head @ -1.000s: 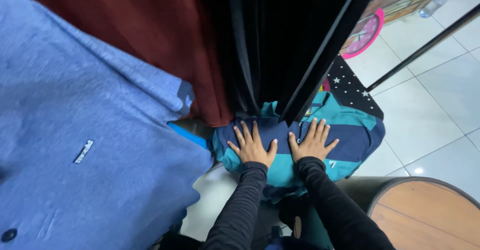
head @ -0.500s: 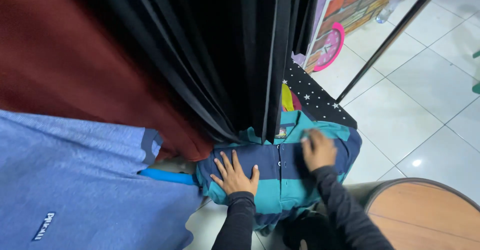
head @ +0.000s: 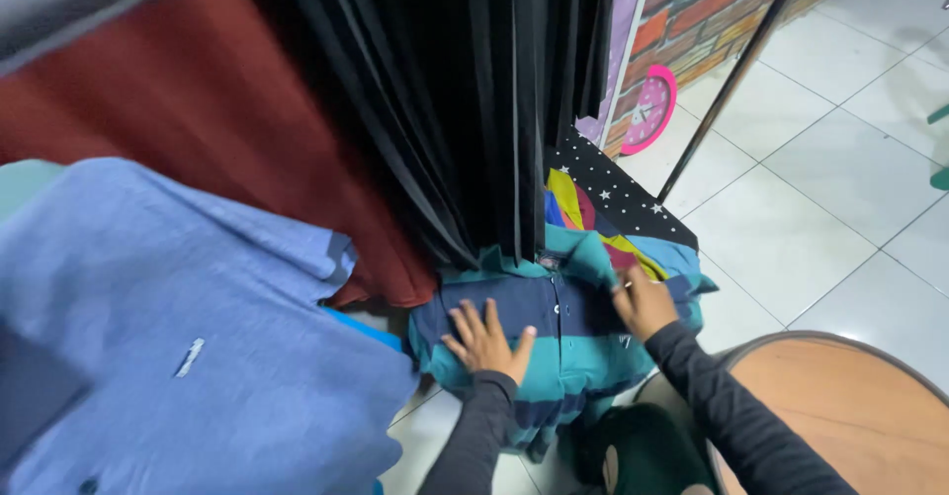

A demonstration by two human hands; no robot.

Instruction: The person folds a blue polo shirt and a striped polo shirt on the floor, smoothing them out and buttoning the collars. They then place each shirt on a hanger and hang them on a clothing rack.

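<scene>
The teal-and-navy striped polo shirt (head: 559,342) is spread below the black curtain (head: 474,109), collar toward it. It is pressed flat by the open left hand (head: 486,342); its collar side is pinched by the right hand (head: 643,302).

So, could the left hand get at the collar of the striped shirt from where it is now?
Probably yes. The left hand lies flat on the striped shirt, and the collar sits just above it with only bare fabric between. The right hand is beside the collar, and the black curtain hangs close above.
</scene>
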